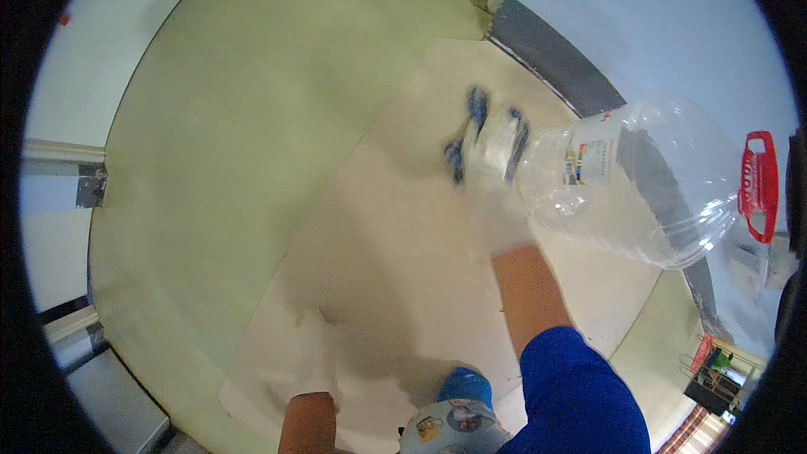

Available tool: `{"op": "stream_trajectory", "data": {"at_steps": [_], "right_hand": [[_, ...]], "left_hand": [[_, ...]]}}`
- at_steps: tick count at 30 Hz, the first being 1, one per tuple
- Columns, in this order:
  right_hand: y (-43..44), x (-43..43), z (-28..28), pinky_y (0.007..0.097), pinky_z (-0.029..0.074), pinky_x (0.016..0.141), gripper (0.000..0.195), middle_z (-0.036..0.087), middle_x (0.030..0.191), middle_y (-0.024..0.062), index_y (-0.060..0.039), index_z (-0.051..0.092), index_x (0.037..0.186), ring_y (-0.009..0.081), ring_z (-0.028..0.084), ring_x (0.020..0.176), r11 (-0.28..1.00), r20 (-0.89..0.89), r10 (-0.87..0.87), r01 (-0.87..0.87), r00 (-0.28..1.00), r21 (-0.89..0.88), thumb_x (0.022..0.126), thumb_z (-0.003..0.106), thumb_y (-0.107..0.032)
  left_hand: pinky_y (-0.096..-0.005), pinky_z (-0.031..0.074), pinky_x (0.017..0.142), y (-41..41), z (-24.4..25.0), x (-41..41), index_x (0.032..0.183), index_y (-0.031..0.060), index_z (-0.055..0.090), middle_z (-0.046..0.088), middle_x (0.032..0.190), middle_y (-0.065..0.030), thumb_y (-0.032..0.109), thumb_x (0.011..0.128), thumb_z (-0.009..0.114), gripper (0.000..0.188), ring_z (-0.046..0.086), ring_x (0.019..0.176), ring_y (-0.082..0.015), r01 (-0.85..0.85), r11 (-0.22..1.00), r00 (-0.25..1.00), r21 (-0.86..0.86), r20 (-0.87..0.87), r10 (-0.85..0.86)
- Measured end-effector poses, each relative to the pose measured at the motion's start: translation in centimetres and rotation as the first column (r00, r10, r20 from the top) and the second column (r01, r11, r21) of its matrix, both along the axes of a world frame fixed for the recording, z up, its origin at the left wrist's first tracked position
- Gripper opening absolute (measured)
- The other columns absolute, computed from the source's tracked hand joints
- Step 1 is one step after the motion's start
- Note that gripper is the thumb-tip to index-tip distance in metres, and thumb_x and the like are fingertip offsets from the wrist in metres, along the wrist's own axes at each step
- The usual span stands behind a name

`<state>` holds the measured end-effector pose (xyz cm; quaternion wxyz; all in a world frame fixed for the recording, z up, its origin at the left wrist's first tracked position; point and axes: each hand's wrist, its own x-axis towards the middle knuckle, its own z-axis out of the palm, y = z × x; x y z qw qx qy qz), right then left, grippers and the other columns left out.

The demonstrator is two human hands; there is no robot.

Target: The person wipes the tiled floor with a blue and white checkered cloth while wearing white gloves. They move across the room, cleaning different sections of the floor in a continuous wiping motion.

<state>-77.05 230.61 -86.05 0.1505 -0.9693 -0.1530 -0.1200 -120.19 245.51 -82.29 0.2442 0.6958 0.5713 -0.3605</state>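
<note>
My right hand [495, 145], in a pale glove with dark blue fingertip patches, reaches out from a blue sleeve and is smeared by motion. Right beside it is the base end of a large clear plastic bottle [586, 170], tilted on its side in the view. The bottle bears a printed label, and a red carry handle [758, 186] sits at its other end. Whether that hand touches the bottle I cannot tell. Lower left, my left hand [315, 350] is in a whitish glove that blurs into the floor, its fingers indistinct.
The floor is part beige [391, 246], part green [239, 139]. A pale wall [662, 25] with a dark grey skirting [555, 50] runs along the right. A small rack [715, 378] with items stands lower right. A grey box-like unit [116, 397] is lower left. A blue shoe [466, 384] shows below me.
</note>
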Motion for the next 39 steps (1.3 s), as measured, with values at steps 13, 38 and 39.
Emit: {"op": "stream_trajectory", "data": {"at_steps": [13,38,39], "right_hand": [[4.4,-11.7,-1.0,0.0539,0.035,0.116,0.051,0.055,0.147,0.0187,-0.0039,0.057,0.141,0.0372,0.052,0.134,0.63,-0.108,0.776,-0.772,0.622,0.079,0.094,0.059,-0.023],[-39.0,-29.5,3.8,0.0546,0.021,0.127,0.061,0.042,0.161,0.0142,-0.0197,0.058,0.146,0.0367,0.032,0.152,0.972,-0.492,0.088,-0.183,0.866,-0.147,0.088,0.072,-0.035],[-39.4,-29.4,3.6,0.0547,0.02,0.127,0.06,0.04,0.162,0.016,-0.0188,0.058,0.146,0.0384,0.032,0.152,0.979,-0.514,-0.042,-0.068,0.857,-0.192,0.089,0.071,-0.034]], "left_hand": [[-0.0446,0.057,0.093,-1.1,0.0,0.5,0.127,-0.0056,0.057,0.068,0.126,-0.0241,0.026,0.06,0.101,0.086,0.067,0.115,-0.0358,0.041,0.999,0.999,0.028,0.012,-0.041],[-0.0391,0.043,0.11,-12.1,20.2,30.0,0.136,0.0007,0.061,0.065,0.136,-0.0166,0.034,0.096,0.071,0.052,0.061,0.127,-0.0275,0.411,0.89,0.052,0.197,0.97,-0.239],[-0.0388,0.041,0.113,-12.2,25.4,32.4,0.136,-0.0004,0.061,0.065,0.137,-0.0165,0.04,0.095,0.071,0.058,0.06,0.128,-0.0274,0.454,0.832,-0.099,0.32,0.946,-0.31]]}}
